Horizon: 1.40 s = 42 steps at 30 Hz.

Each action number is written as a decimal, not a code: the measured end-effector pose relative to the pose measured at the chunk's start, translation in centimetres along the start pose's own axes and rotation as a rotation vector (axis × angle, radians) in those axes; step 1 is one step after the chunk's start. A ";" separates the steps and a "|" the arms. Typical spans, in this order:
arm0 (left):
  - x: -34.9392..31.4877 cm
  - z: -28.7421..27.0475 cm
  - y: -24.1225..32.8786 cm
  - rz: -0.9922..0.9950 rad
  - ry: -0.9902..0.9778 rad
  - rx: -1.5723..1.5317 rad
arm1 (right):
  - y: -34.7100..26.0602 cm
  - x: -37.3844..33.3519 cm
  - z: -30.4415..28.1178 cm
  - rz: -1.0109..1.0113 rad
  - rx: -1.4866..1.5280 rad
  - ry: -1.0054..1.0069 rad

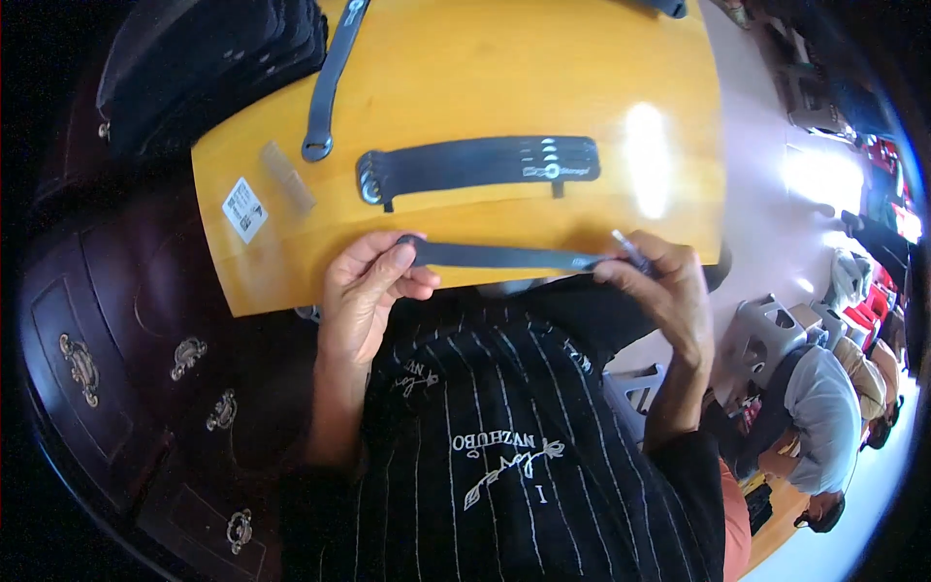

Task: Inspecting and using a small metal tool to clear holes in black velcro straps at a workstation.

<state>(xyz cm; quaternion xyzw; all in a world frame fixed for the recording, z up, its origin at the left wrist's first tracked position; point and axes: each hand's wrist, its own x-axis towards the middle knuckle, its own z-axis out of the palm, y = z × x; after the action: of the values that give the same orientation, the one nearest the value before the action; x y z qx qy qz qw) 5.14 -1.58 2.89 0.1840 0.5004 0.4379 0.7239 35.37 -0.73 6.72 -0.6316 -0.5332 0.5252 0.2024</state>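
Between my hands a dark grey strap (504, 255) is stretched level, just above the near edge of the yellow table (436, 92). My left hand (373, 276) pinches its rounded left end between thumb and fingers. At the other end, my right hand (664, 281) is closed on the strap; a thin, pale-tipped stick-like object (626, 244) also pokes up from its fingers, of a kind I cannot make out. Beyond the strap lies a row of overlapping dark grey straps (465, 167), with metal-looking rings at their left ends.
Another grey strap (330, 87) lies at the far left, beside a stack of black fabric pieces (223, 68). A white label (244, 210) and a translucent strip (288, 177) are on the tabletop. Dark drawers (78, 339) stand left; stools (761, 335) and seated people are right.
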 end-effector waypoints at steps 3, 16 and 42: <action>0.4 0.0 0.1 0.011 0.037 -0.008 | -0.3 -0.2 -0.3 0.038 0.080 0.011; 2.1 1.1 0.7 0.509 0.356 0.614 | -0.8 2.2 0.0 0.198 0.150 0.050; 3.2 1.4 0.9 0.605 0.433 0.798 | -1.2 3.5 0.8 0.157 0.107 0.139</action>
<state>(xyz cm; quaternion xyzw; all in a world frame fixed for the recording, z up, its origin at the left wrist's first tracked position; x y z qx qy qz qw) 6.29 1.75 2.35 0.4859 0.6900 0.4307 0.3199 33.73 2.54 5.84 -0.6946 -0.4380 0.5221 0.2304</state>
